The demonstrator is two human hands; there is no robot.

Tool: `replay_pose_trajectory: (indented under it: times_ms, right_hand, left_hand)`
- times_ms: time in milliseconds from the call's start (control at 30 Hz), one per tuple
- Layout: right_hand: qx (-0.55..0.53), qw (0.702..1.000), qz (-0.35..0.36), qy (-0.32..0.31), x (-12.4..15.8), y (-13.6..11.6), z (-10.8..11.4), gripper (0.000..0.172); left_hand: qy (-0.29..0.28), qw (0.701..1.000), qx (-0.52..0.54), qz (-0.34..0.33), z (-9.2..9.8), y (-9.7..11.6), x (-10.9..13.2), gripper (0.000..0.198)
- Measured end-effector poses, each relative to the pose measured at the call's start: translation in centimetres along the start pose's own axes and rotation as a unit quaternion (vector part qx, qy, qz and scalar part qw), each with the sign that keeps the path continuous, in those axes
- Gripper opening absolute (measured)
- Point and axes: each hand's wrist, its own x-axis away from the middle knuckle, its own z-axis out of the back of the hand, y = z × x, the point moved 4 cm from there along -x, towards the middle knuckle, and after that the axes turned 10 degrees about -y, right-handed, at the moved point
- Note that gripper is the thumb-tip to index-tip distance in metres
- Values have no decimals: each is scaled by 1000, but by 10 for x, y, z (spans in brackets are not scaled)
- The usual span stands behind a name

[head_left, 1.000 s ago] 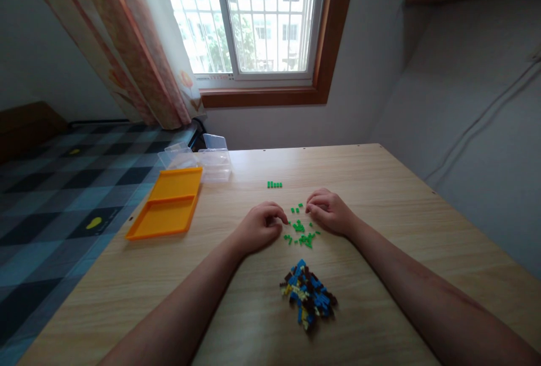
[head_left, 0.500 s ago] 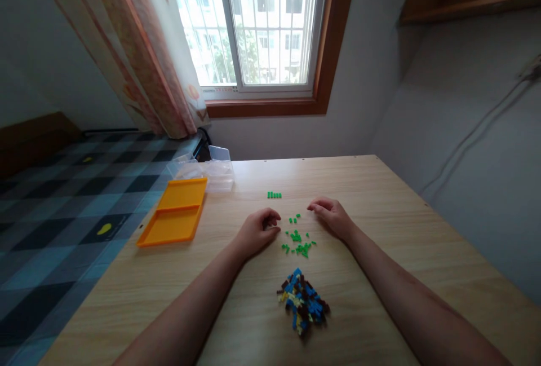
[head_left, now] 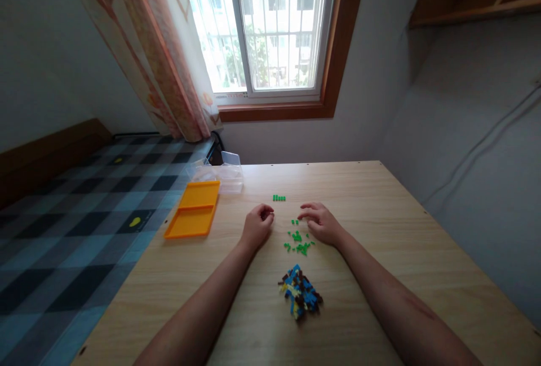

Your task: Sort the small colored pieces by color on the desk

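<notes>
Small green toy bricks (head_left: 297,237) lie scattered on the table between my hands. Two single green bricks (head_left: 295,221) sit just beyond that scatter, and a short row of green bricks (head_left: 279,198) stands farther back. Left of the bricks, my left hand (head_left: 257,225) rests with its fingers curled in and the thumb against them; whatever they may hold is hidden. My right hand (head_left: 322,224) is on the other side, fingers stretched apart, its fingertips right by the two single bricks. Closer to me is a mixed pile of blue, brown and yellow bricks (head_left: 301,291).
An orange two-part tray (head_left: 192,221) lies at the left on the wooden table (head_left: 363,185). Behind it stands a clear plastic box (head_left: 230,177). A bed with a checked cover (head_left: 139,185) adjoins the table's left side, and a window (head_left: 279,39) is ahead.
My right hand has moved left, over where a third single green brick lay; that brick no longer shows. My left hand's fingers have curled closer together. The whole view has shifted slightly.
</notes>
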Motion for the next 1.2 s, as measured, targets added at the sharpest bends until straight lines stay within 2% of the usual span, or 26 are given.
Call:
replay_pose_trajectory:
  times_ms: [233,433,600,767,1000,1200]
  right_hand:
    - [55,997,19,-55,-1,0,-6,48]
    - [79,992,16,-98,0,1,-12,45]
    - [70,995,-25,-72,-2,5,-10,33]
    - [75,994,-73,-29,-10,19,-5,35]
    - [63,994,-88,-12,-51,40,-1,31]
    - [64,994,-92,-10,-75,40,-5,26]
  left_hand:
    - [-8,999,-40,20,-5,3,-4,11]
    - [20,994,-79,67,-11,1,-11,11]
    - [68,987,-93,108,-14,1,-23,13]
    - [114,987,-44,106,-8,-1,-27,16]
    - [225,966,44,119,10,-12,-22,18]
    - [239,961,80,112,10,-13,-25,17]
